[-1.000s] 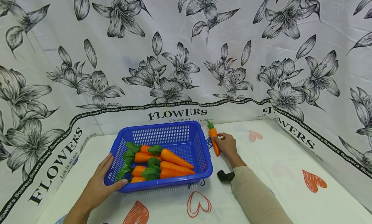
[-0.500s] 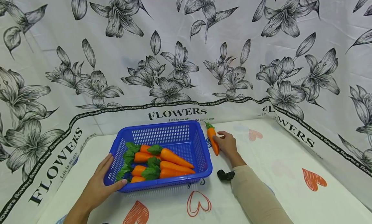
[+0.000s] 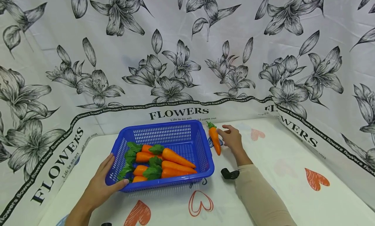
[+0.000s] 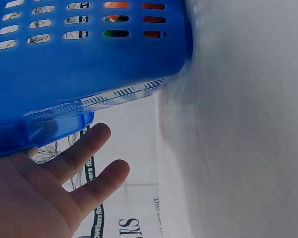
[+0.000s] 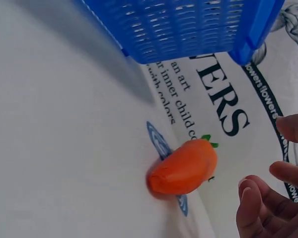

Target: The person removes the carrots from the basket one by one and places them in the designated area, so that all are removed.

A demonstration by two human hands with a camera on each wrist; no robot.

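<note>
A blue plastic basket (image 3: 164, 181) sits on the cloth-covered table, holding several orange carrots (image 3: 178, 158) with green leafy tops. Against its near left corner rests my left hand (image 3: 101, 182), thumb on the front rim and fingers along the left side. In the left wrist view two straight fingers (image 4: 102, 186) stand apart beside the basket wall. One more carrot (image 3: 215, 139) lies right of the basket, leaves pointing away from me. Just right of this carrot hovers my right hand (image 3: 232, 138), holding nothing; the right wrist view shows a gap between fingers and carrot (image 5: 184, 168).
White cloth (image 3: 281, 183) printed with hearts covers the table. A curtain (image 3: 175, 73) with black lily drawings hangs behind and at both sides. A small black device (image 3: 229, 174) shows beside the right wrist.
The right hand has let go of the single carrot and moved slightly up and right. That carrot shifted a little before being left lying. Left hand and basket stay nearly in place.
</note>
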